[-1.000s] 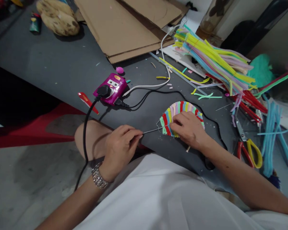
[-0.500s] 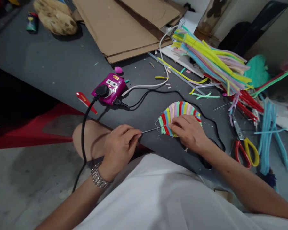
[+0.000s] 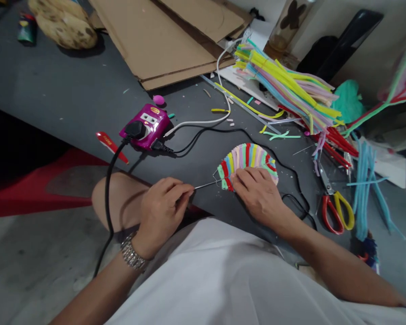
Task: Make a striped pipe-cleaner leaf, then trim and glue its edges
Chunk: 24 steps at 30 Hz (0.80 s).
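Observation:
A fan-shaped piece made of striped pipe cleaners [image 3: 248, 158], in red, green, yellow, pink and blue, lies on the dark table [image 3: 71, 99]. My right hand [image 3: 257, 194] presses down on its near edge with fingers bent. My left hand [image 3: 164, 210] is closed in a pinch on a thin metal wire [image 3: 206, 184] that runs from my fingertips to the fan's left corner. A metal watch sits on my left wrist.
A magenta power strip [image 3: 144, 125] with black and white cables lies left of the fan. Red-and-yellow scissors [image 3: 336, 210] lie at the right. Bundles of pipe cleaners [image 3: 287, 88] and cardboard sheets [image 3: 176, 40] fill the back. A red marker [image 3: 110, 145] lies near the table edge.
Both hands keep their hold on the wire and the fan. The view has shifted, so everything sits a little further left in the picture.

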Available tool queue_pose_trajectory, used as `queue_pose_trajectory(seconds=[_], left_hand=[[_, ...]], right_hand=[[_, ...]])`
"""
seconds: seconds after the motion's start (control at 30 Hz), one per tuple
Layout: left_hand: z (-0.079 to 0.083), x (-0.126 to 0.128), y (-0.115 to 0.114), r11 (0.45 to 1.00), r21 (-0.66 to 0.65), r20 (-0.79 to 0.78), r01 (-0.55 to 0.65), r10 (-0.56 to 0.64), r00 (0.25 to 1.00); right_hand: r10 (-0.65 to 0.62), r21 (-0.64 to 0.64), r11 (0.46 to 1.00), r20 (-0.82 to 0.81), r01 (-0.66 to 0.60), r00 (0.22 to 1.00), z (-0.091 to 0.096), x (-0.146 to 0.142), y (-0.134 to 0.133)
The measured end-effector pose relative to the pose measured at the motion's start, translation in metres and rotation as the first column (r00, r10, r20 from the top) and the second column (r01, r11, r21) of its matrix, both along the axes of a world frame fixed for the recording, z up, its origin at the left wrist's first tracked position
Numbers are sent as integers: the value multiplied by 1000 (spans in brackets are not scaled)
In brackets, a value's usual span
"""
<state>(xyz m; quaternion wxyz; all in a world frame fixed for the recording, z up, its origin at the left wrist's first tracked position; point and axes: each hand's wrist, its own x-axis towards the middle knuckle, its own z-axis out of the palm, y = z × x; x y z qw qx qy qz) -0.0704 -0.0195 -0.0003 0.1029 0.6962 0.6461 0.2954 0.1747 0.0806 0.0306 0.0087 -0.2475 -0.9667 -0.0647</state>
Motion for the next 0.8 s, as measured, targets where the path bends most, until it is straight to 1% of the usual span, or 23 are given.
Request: queue_pose_trajectory(seconds=[0.1,0.17,0.3,0.4,0.47,0.53,0.67,0.8], left_hand=[[4,-5,0,999,-41,23,21,-20,1000],[8,-11,-1,994,-100,82,37,-29,996],[15,-28,-6,984,-180,220,12,29,975],[19,-33,-10,983,-182,298,-23,78,951],[21,-30,-11,986,-159,326,-42,92,941],[21,-23,-10,991,-125,317,-55,92,944],[16,-9,-4,997,-62,216,-45,57,975],[12,-5,2,998,-66,103,-5,12,995]], right_hand=[[4,26,1000,52,-6,999,4,-3,-3],[9,27,1000,56,-10,998,3,-4,-4],[2,36,999,50,-4,999,0,-3,-4],[14,49,999,29,-15,999,-1,-2,-3],[17,48,999,19,-18,1000,-2,-2,-4],[10,50,999,21,-11,1000,-1,-2,-4],[-6,43,999,48,4,999,1,-3,-5],[-11,21,1000,48,10,999,2,-4,-5]])
